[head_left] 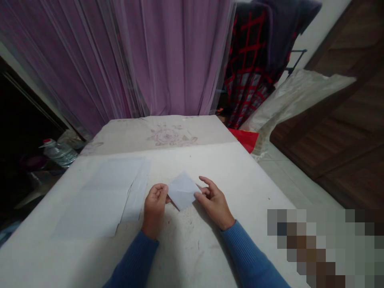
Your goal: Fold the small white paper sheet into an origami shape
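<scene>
A small folded sheet of white paper (183, 191), diamond-shaped from this angle, is held between my two hands just over the white table (240, 192). My left hand (156, 206) pinches its left corner between thumb and fingers. At the right corner, my right hand (215, 202) grips the paper with the thumb on top, its index finger raised away from the sheet. A faint crease runs across the paper's face. Fingers underneath are partly hidden by it.
Loose white paper sheets (99, 196) lie overlapping on the table's left. A flowered cloth (171, 136) covers the far end. Purple curtains (180, 60) hang behind. A water bottle (60, 154) stands off the left edge; a red bag (247, 140) and plastic sheeting (288, 100) are at the right.
</scene>
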{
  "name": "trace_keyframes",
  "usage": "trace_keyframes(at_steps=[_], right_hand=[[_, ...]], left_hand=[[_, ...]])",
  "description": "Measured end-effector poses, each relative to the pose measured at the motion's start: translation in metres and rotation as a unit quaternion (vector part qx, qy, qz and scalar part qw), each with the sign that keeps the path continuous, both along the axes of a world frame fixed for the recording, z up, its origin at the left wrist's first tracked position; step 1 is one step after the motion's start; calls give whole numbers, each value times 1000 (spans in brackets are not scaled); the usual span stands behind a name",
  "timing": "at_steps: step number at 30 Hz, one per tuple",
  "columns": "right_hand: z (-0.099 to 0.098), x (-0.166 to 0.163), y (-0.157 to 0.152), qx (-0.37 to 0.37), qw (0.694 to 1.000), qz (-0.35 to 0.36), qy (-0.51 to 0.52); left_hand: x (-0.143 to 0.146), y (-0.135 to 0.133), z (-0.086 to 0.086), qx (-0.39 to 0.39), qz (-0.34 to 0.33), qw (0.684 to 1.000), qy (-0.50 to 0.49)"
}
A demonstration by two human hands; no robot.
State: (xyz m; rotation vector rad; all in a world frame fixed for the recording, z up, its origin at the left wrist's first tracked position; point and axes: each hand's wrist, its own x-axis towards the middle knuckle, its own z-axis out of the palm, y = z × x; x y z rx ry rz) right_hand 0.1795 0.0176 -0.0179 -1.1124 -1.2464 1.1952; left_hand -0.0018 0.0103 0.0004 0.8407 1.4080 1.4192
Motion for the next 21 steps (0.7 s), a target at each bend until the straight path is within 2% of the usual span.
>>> trace_keyframes(at_steps=[4, 8, 21], right_hand=[[8, 1, 0, -4, 999, -33, 32], [12, 5, 1, 5, 999, -33, 31], [3, 11, 8, -5, 997, -70, 38]], left_hand=[[-3, 0, -2, -16, -16, 999, 27], [-4, 1, -3, -25, -27, 999, 36], [-5, -1, 2, -60, -69, 995, 30]])
